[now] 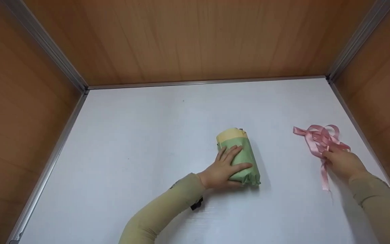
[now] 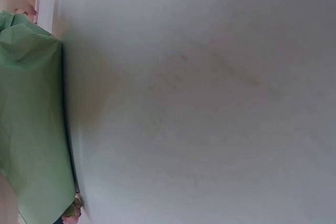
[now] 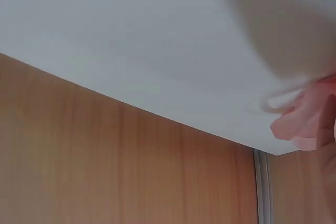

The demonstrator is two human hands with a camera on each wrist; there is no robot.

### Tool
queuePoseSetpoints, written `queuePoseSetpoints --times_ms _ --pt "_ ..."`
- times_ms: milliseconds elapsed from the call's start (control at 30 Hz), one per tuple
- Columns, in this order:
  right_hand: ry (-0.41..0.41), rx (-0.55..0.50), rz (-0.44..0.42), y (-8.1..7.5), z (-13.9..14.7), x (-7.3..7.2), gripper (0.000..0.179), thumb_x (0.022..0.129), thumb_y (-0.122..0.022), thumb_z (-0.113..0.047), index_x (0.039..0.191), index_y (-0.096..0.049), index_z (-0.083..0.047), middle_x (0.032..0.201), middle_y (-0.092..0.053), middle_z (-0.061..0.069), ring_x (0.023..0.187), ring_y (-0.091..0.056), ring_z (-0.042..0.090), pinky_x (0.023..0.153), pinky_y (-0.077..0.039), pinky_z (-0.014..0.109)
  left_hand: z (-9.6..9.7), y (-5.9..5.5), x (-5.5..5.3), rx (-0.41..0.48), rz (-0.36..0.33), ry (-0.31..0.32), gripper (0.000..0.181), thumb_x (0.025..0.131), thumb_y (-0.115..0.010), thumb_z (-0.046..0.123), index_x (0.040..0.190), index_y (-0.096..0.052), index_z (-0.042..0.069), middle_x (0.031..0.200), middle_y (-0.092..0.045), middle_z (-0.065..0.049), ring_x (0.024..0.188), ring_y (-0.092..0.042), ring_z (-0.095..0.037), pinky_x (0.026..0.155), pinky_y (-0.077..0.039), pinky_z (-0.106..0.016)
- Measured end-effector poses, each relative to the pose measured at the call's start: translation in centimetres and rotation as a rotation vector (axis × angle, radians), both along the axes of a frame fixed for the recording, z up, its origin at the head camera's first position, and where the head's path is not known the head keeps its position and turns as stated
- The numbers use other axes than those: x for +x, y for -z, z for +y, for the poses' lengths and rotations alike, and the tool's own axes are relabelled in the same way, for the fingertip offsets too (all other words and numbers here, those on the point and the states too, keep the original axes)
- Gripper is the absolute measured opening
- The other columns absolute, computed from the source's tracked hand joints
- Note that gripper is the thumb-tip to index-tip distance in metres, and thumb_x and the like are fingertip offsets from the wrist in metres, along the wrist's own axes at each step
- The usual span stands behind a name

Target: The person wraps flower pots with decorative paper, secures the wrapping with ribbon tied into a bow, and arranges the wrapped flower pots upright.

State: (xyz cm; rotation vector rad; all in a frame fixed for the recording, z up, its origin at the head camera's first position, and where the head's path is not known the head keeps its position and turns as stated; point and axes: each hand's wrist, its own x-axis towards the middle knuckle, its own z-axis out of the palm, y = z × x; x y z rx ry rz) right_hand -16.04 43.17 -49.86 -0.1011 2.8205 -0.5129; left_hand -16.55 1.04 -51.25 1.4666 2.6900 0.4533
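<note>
A bundle wrapped in green and cream paper (image 1: 247, 154) lies on the white table, its crumpled green end toward me. Across its green side my left hand (image 1: 220, 171) rests with spread fingers. The left wrist view shows the green wrapping (image 2: 34, 103) along the left edge, and a bit of a pink flower (image 2: 72, 216) pokes out of its lower end. Over on the right, my right hand (image 1: 345, 164) pinches a loosely looped pink satin ribbon (image 1: 313, 144), one tail hanging toward me. Part of that ribbon (image 3: 299, 121) also appears beside the fingers in the right wrist view.
Wood-grain panels (image 1: 198, 40) in metal framing wall the white table (image 1: 130, 135) at the back and both sides. The right panel stands close to my right hand. A small black object (image 1: 197, 204) shows beneath my left forearm.
</note>
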Motion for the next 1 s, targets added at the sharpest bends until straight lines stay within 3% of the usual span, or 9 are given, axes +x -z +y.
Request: queuePoseSetpoints --times_ms 100,200,233,333,467,533,733,900,1000 --pt "-0.108 0.095 0.244 0.0 -0.1 -0.2 0.022 0.089 -0.062 -0.012 0.11 -0.065 -0.005 0.108 -0.063 0.024 0.095 -0.057 0.048 0.083 -0.044 0.066 -0.1 0.1 0.0 0.006 0.005 -0.009 0.067 0.086 -0.058 0.055 0.144 -0.034 0.033 0.156 -0.006 -0.015 0.146 -0.003 -0.031 0.115 -0.005 -0.056" --pt "-0.087 0.045 0.316 -0.5 -0.3 -0.7 0.024 0.085 -0.067 -0.01 0.108 -0.068 -0.002 0.103 -0.065 0.024 0.09 -0.059 0.045 0.082 -0.046 0.062 -0.2 0.1 0.0 0.008 0.008 -0.013 0.067 0.086 -0.058 0.055 0.144 -0.034 0.033 0.156 -0.006 -0.015 0.146 -0.003 -0.031 0.115 -0.005 -0.057" --pt "-0.065 0.015 0.32 -0.9 -0.4 -1.0 0.025 0.086 -0.067 -0.01 0.108 -0.067 -0.001 0.102 -0.066 0.025 0.088 -0.059 0.044 0.08 -0.048 0.059 -0.2 0.1 0.0 0.007 0.01 -0.015 0.067 0.086 -0.058 0.055 0.144 -0.034 0.033 0.156 -0.006 -0.015 0.146 -0.003 -0.031 0.115 -0.005 -0.057" --pt "0.028 -0.096 0.278 -2.2 -1.2 -2.0 0.029 0.089 -0.065 -0.016 0.11 -0.065 0.005 0.101 -0.064 0.028 0.086 -0.057 0.039 0.073 -0.053 0.029 -0.3 0.1 -0.1 0.008 0.013 -0.016 0.067 0.086 -0.059 0.055 0.144 -0.034 0.032 0.156 -0.006 -0.016 0.146 -0.004 -0.032 0.115 -0.005 -0.057" --pt "0.157 -0.286 0.202 -4.1 -3.3 -3.7 0.04 0.096 -0.055 -0.027 0.116 -0.061 0.007 0.108 -0.062 0.028 0.092 -0.055 0.032 0.065 -0.037 0.0 -0.3 0.1 -0.2 0.011 0.006 -0.02 0.068 0.085 -0.061 0.053 0.144 -0.035 0.032 0.156 -0.006 -0.016 0.146 -0.003 -0.032 0.115 -0.005 -0.057" --pt "0.173 -0.356 0.191 -4.7 -4.6 -4.8 0.043 0.096 -0.054 -0.032 0.116 -0.061 0.005 0.106 -0.064 0.021 0.091 -0.057 0.022 0.066 -0.038 0.0 -0.2 0.1 -0.3 0.01 0.002 -0.025 0.068 0.085 -0.061 0.053 0.144 -0.035 0.032 0.156 -0.006 -0.016 0.146 -0.003 -0.032 0.115 -0.004 -0.057" --pt "0.184 -0.729 0.121 -5.0 -9.4 -8.4 0.039 0.096 -0.055 -0.02 0.115 -0.056 0.013 0.082 -0.064 -0.014 0.078 -0.061 -0.004 0.075 -0.052 0.014 0.6 0.3 -0.6 0.012 0.0 -0.032 0.068 0.085 -0.061 0.054 0.144 -0.034 0.033 0.156 -0.005 -0.015 0.146 -0.002 -0.031 0.115 -0.005 -0.057" --pt "0.136 -0.903 0.098 -4.6 -14.3 -11.0 0.03 0.097 -0.053 -0.014 0.11 -0.058 0.013 0.081 -0.064 -0.014 0.079 -0.063 0.0 0.075 -0.052 0.015 1.1 0.5 -1.0 0.009 -0.006 -0.032 0.069 0.084 -0.062 0.054 0.144 -0.034 0.034 0.156 -0.006 -0.014 0.146 -0.002 -0.03 0.115 -0.006 -0.056" --pt "0.115 -1.007 0.061 -5.3 -18.1 -12.3 0.023 0.096 -0.054 -0.012 0.106 -0.06 0.008 0.086 -0.063 -0.01 0.084 -0.062 0.003 0.08 -0.052 0.017 1.0 0.6 -1.2 0.001 0.014 -0.023 0.069 0.084 -0.061 0.055 0.144 -0.035 0.034 0.156 -0.007 -0.015 0.146 -0.003 -0.03 0.115 -0.007 -0.056"
